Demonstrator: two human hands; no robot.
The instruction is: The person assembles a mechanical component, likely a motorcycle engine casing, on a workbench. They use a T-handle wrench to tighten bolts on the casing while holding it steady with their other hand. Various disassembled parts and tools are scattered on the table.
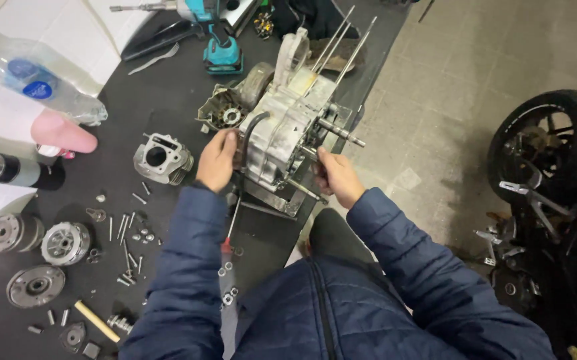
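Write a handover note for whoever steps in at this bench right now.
Left hand: gripping the left side of the engine case.
Right hand: holding its right side, by the shafts.
Case stands on a metal stand at the mat edge, long studs pointing up.
Already off and on the mat: cylinder, clutch parts, bolts.
Left: case is not yet split.
Screwdriver lies below the case.

A black mat [168, 100] covers white tiles [48, 27], grey tiled floor [448, 80] alongside.

Grimy silver engine crankcase [282, 133] stands tilted on black mat, studs upward.
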